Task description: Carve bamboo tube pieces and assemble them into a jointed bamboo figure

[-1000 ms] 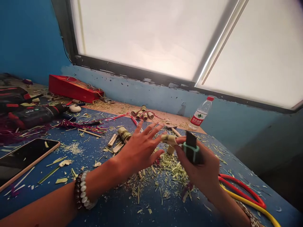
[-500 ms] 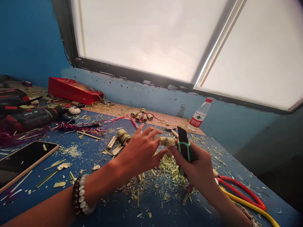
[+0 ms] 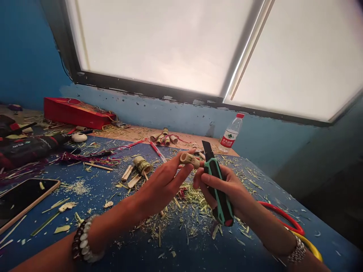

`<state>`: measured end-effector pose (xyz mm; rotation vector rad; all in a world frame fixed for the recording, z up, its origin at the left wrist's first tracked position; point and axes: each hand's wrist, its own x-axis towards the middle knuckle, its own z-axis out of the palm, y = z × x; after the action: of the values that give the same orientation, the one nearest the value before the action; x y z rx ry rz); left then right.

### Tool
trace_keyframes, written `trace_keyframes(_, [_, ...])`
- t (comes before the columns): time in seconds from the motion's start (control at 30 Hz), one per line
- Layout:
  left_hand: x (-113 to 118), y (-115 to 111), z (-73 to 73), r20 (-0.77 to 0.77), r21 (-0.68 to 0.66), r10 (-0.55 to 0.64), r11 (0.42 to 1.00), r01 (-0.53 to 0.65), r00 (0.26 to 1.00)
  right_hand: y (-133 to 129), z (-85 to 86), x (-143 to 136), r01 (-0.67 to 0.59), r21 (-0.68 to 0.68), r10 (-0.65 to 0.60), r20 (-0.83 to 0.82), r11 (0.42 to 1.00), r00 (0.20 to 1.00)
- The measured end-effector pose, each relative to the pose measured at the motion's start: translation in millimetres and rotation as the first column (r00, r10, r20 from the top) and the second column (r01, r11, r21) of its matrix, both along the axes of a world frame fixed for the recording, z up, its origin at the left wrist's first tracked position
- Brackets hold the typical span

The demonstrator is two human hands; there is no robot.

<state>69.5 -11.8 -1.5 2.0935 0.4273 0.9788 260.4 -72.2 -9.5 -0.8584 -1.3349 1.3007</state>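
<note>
A short hollow bamboo piece (image 3: 190, 160) lies between the fingers of my left hand (image 3: 167, 177), its open end facing left. My right hand (image 3: 224, 185) is closed around a green and black utility knife (image 3: 218, 192), whose dark blade points up and slightly left. One right fingertip is close to the right end of the bamboo piece; whether it touches is hard to tell. Below the hands, green and pale shavings (image 3: 195, 200) cover the blue tabletop (image 3: 127, 241). A thicker bamboo tube (image 3: 142, 165) rests left of my left hand, beside small split pieces (image 3: 127, 172).
A phone (image 3: 25, 200) and a power drill (image 3: 28, 149) are at left, with a red box (image 3: 76, 113) behind. Several bamboo pieces (image 3: 165, 137) and a water bottle (image 3: 231, 133) stand by the wall. Red-handled pliers or cutters (image 3: 286, 216) lie right, partly hidden.
The knife has turned so its long handle shows. The bamboo piece has tilted, showing its hollow end. My view has shifted a little to the right.
</note>
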Motion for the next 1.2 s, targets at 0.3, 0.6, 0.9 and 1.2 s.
trace_keyframes(0.3, [-2,4,-4.5,0.16,-0.103,0.099,0.991,-0.083,0.982,-6,8.7,0,0.138,0.125,-0.161,0.192,0.982,0.968])
trace_keyframes(0.6, [-4,1,-0.9,0.124,-0.093,0.049,0.995,-0.038,0.991,-10,6.3,-4,0.098,0.402,-0.313,0.512,0.91,0.8])
trace_keyframes(0.9, [-5,0,-1.1,0.153,-0.094,0.042,0.995,-0.028,0.987,-11,5.9,-5,0.095,0.575,-0.471,0.551,0.813,0.689])
trace_keyframes(1.2, [-7,-2,0.3,0.133,-0.056,0.07,0.996,-0.063,0.989,-10,6.0,-8,0.148,0.641,-0.581,0.544,0.754,0.605])
